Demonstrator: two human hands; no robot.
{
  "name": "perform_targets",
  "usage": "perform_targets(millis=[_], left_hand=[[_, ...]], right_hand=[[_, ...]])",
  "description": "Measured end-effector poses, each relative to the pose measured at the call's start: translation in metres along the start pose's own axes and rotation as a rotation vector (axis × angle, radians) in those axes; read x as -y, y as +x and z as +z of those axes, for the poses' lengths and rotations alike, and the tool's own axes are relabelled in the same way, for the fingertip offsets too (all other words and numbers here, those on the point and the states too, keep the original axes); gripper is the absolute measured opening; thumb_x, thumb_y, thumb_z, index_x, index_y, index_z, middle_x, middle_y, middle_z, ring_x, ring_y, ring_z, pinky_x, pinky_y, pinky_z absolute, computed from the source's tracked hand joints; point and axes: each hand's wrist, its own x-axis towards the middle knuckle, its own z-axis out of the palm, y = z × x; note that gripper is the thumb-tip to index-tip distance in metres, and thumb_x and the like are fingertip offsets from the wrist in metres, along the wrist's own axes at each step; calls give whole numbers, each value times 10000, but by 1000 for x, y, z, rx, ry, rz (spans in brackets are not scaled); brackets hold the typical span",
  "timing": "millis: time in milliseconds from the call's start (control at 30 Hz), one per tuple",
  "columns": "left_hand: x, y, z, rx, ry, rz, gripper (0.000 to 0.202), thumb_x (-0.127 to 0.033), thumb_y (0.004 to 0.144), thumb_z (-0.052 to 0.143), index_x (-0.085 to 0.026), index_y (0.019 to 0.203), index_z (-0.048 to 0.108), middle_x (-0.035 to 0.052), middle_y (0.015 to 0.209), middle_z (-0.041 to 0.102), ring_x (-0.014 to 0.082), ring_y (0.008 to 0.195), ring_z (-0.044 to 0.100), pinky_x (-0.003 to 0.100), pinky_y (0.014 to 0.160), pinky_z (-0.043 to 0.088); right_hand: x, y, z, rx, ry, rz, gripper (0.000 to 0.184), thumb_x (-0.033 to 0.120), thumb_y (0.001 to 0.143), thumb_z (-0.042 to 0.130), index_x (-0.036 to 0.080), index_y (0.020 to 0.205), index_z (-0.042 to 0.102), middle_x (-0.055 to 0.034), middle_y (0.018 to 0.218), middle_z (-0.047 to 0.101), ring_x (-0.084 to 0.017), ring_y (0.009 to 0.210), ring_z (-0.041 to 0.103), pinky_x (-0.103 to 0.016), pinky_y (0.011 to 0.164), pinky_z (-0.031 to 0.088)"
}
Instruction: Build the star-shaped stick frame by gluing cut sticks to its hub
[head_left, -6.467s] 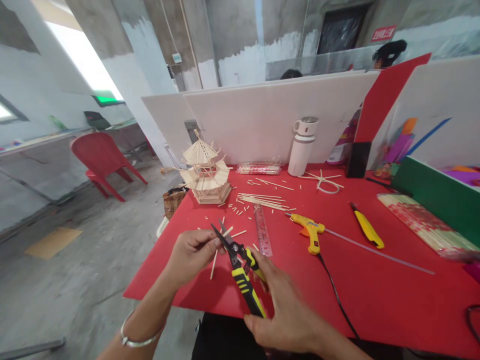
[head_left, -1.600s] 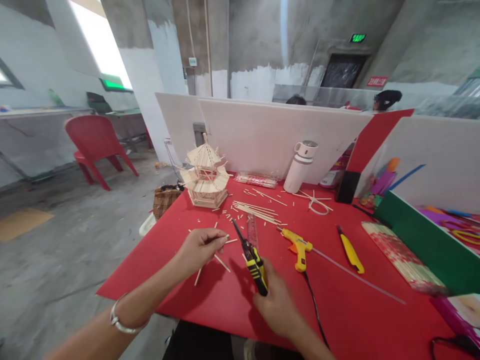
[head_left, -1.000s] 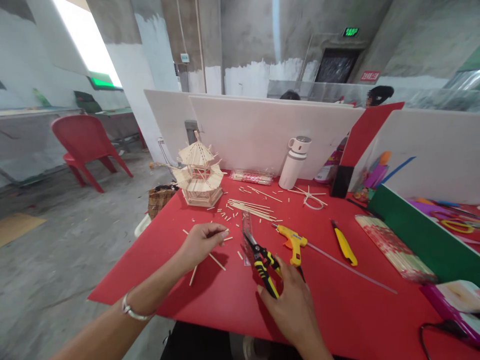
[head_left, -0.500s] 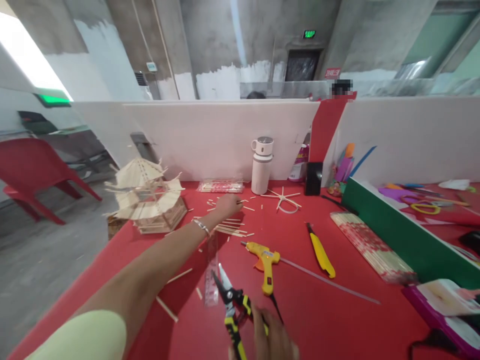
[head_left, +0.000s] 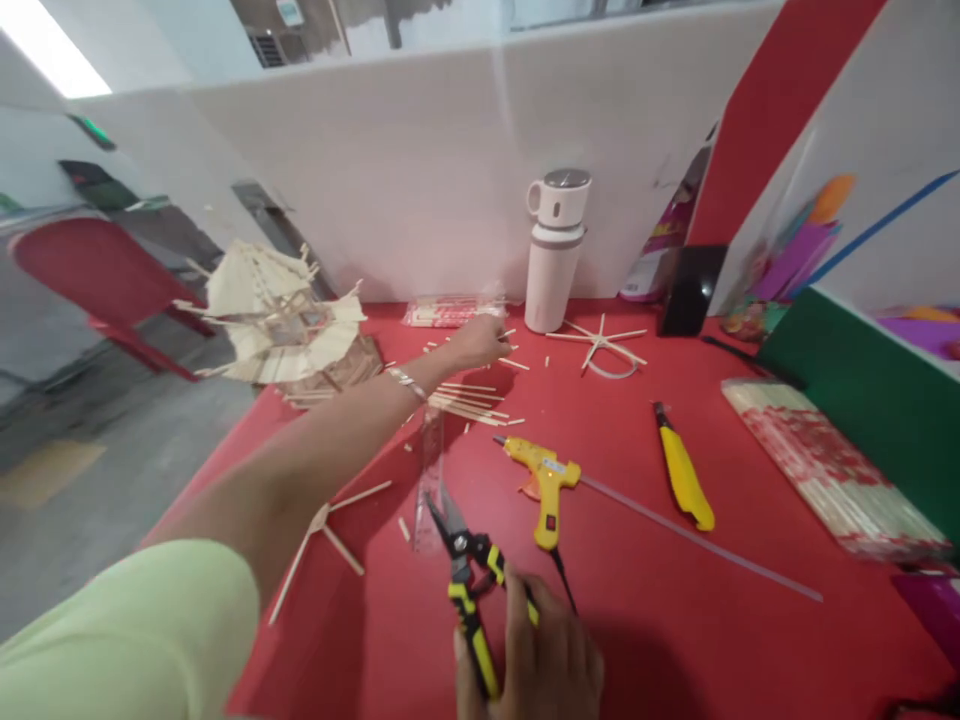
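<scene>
My left hand reaches over the table with its fingers closed among short wooden sticks; what they pinch, if anything, is hidden. In my right hand is a pair of black and yellow pruning shears, its blades apart. Under the blade tips lies a clear ruler. Longer wooden sticks are spread below my left wrist. A yellow glue gun with a long glue stick in its back rests right of the shears. Left of the ruler are three joined sticks.
A wooden stick pavilion model stands at the left edge. At the back are a white thermos, a stick star and a bagged stick bundle. A yellow utility knife and a stick pack lie right, beside a green divider.
The view has tipped down and come closer to the table. My left hand stays over the short sticks at the back. The shears remain in my right hand, blades still apart.
</scene>
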Motion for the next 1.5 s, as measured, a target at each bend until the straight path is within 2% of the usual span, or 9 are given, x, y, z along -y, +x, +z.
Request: perform_targets(millis=[233,400,533,700,867,1033,1267,1400,1500], left_hand=[[54,-227,-16,395,-799,-496,300,-371,626,734,-174,485,556,-61,366,314,58,359,213,248,394,88],[48,-300,-4,406,-1312,-673,334,-373,596,820,-166,578,558,-87,412,324,27,382,145,212,387,71],[42,-315,-1,335,-1515,-554,316,-365,632,817,-154,663,584,-97,416,330,15,376,149,187,383,65],[53,-323,8,200,-1638,-448,296,-349,636,816,-138,702,620,-97,415,335,6,366,154,187,379,64],[59,-332,12,-34,-1638,-393,324,-378,625,825,-123,714,645,-91,418,360,4,360,193,187,372,105],[49,-330,22,-316,-1610,-393,394,-319,572,849,-131,860,656,-34,603,585,46,460,451,185,439,348],[33,-331,38,-377,-1463,-358,353,-296,623,788,-142,902,636,5,699,651,122,599,593,245,578,463],[32,-337,46,-429,-1364,-395,241,-247,585,769,-152,721,594,9,682,653,131,611,595,244,591,462],[31,-344,47,-412,-1261,-489,205,-226,622,711,-147,803,654,-4,631,638,134,592,585,240,579,446]], right_hand=[[9,1,-4,-26,-54,80,565,448,852,533,178,1349,517,-211,1344,494,-431,1239,433,-597,955,307],[30,8,-13,-133,-154,-59,475,395,878,528,169,1293,570,-191,1355,494,-389,1275,386,-579,1018,251],[72,34,-5,53,-107,-281,291,276,910,488,205,1130,665,-125,1005,644,-277,978,540,-417,866,399],[106,67,31,100,-36,-128,180,172,868,507,148,871,686,-176,922,636,-287,915,566,-377,734,418],[101,73,42,117,154,-148,224,237,905,469,163,802,654,-134,833,656,-232,819,602,-339,720,436],[99,75,25,166,437,-150,355,377,969,385,188,1161,616,-45,991,703,-148,857,643,-258,743,494],[102,67,13,288,851,-85,265,395,875,574,205,972,731,-50,982,722,-190,931,654,-325,861,503],[92,63,12,429,835,-24,274,428,813,651,195,936,729,-34,859,725,-178,782,649,-304,741,519],[86,59,15,314,657,-87,235,419,823,641,209,870,734,-33,867,698,-173,811,624,-288,752,484]])
